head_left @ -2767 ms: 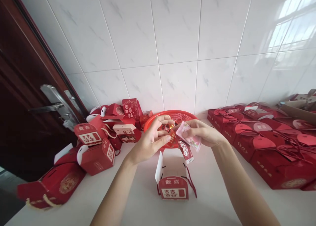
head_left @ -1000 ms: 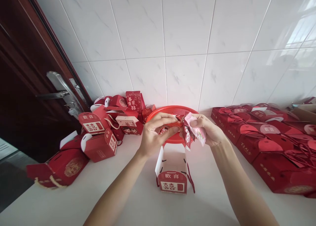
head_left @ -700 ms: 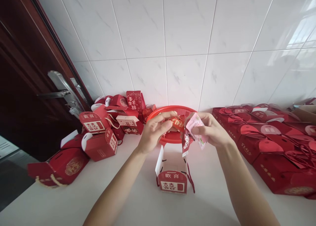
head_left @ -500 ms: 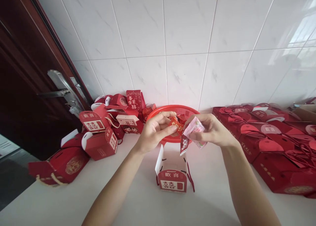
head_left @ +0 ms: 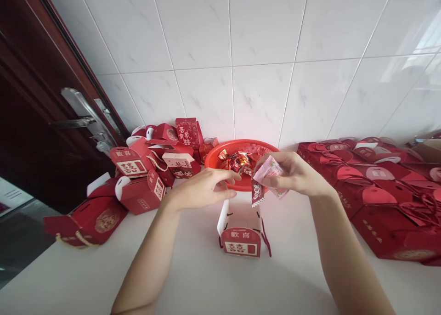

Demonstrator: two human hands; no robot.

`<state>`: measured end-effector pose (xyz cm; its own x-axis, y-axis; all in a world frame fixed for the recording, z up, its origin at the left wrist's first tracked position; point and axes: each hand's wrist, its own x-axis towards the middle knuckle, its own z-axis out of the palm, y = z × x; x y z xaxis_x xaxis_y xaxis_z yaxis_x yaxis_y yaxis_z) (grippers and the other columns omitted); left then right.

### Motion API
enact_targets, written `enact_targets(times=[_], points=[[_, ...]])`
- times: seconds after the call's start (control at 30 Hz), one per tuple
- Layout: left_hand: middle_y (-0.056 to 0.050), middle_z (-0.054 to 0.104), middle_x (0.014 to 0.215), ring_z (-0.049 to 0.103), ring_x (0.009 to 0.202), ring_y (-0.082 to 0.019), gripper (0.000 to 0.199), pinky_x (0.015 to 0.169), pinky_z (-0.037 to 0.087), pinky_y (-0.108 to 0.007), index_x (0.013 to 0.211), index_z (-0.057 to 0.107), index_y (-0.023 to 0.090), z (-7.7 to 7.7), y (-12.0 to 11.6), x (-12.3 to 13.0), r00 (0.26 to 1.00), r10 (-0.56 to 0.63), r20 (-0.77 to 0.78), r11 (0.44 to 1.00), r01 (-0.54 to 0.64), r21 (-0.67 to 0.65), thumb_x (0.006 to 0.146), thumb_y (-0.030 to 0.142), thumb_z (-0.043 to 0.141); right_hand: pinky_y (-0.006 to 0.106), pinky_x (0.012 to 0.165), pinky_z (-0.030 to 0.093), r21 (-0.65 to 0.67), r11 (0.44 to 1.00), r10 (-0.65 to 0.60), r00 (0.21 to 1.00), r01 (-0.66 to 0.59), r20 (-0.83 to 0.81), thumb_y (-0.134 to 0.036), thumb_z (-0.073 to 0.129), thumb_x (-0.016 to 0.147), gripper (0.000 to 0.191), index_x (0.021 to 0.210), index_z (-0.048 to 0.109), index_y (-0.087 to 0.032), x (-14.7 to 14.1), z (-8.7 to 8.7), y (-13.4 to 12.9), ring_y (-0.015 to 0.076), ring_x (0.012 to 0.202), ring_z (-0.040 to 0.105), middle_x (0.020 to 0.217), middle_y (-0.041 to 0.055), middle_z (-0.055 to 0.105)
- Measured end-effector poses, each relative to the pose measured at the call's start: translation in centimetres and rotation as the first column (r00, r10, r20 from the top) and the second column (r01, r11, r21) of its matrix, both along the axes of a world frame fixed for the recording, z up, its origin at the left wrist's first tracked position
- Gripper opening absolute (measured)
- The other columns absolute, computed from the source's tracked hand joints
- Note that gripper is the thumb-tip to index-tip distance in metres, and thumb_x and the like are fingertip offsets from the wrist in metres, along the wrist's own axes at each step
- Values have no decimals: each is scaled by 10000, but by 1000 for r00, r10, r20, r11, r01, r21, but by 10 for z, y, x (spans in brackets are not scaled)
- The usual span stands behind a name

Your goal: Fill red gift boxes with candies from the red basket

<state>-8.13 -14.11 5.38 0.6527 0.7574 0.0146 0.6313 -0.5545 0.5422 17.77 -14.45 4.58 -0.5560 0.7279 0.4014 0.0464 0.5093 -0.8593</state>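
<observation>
My right hand (head_left: 292, 175) pinches several wrapped candies, among them a pink wrapper (head_left: 271, 171) and a dark red wrapper (head_left: 257, 193) hanging below it. My left hand (head_left: 206, 186) holds nothing; its fingers are curved and apart, over the near left rim of the red plastic basket (head_left: 211, 155). Inside that basket lies a heap of shiny red and gold wrapped candies (head_left: 237, 162). Directly below my hands, a small red and white gift box (head_left: 240, 242) stands with its top open and a red cord at its side. Its inside bottom is partly hidden.
Red gift boxes (head_left: 140, 198) are piled at the left near a dark door (head_left: 34, 99) with a metal handle. Rows of larger red boxes (head_left: 382, 227) fill the right side. All stand on a white table (head_left: 193, 278) against a tiled wall (head_left: 262, 90).
My left hand has let go of the orange-red candy and moved left and slightly down, its fingers now apart. My right hand still holds its candies in much the same place.
</observation>
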Motion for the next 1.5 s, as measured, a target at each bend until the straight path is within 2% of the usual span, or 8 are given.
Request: enact_targets(times=[0.17,0.4,0.57,0.77,0.97,1.13,1.3,1.5], points=[[-43,724,1051,659,971,-210,310,820,494,-288,1026,703,196,4,-3,-3,997,0,-75,1000,0,-10,909,453,575,210,487,413,-27,1000,9,993,-5,119,-227,666,817,88,850,658,-146,-15,-2,-2,98,563,510,653,-23,574],[-33,687,1109,644,986,-222,417,766,470,-266,1109,677,245,2,-10,-4,932,56,-358,988,-102,-111,771,488,706,185,457,367,-89,995,67,942,-40,328,-86,595,759,141,845,680,-159,-28,-5,-6,81,524,488,593,-54,530],[-31,668,971,633,896,-210,307,693,452,-258,1028,682,231,3,-14,6,932,28,-362,994,-65,-90,782,414,672,202,460,382,-167,986,37,981,-5,189,-159,642,791,62,847,669,-154,-28,-5,-6,93,545,493,663,-24,576],[-1,632,822,555,685,-152,120,568,371,-255,840,656,213,3,-21,15,919,-29,-392,994,-16,-111,778,242,557,224,534,454,-202,965,166,986,-168,-29,-229,706,814,128,915,727,-154,-35,-12,-1,104,609,540,774,11,638],[33,481,646,464,601,-142,441,511,293,-267,643,507,204,-4,-26,16,904,-1,-428,990,-60,-130,632,565,758,211,555,454,-212,970,186,928,-121,322,-179,671,802,118,893,744,-156,-32,-13,3,119,661,590,777,11,678],[25,498,680,458,605,-152,515,494,268,-281,656,503,209,-9,-30,16,883,17,-470,994,-64,-84,557,639,770,197,516,384,-163,979,192,836,-124,513,-165,628,806,168,932,738,-151,-28,-10,-1,111,655,575,776,7,676],[9,528,681,509,651,-184,487,516,290,-281,735,593,213,-10,-28,13,880,12,-475,999,-35,-41,567,641,756,211,515,383,-74,989,146,871,-126,469,-166,579,823,99,845,675,-156,-32,-12,-4,103,594,537,673,-21,604],[19,544,610,499,575,-158,372,499,271,-288,726,650,212,-6,-30,15,911,-66,-408,996,34,-86,605,537,785,218,482,345,-170,985,42,974,-3,222,-194,558,844,113,757,487,-203,-35,-9,-8,97,525,483,569,-67,497]])
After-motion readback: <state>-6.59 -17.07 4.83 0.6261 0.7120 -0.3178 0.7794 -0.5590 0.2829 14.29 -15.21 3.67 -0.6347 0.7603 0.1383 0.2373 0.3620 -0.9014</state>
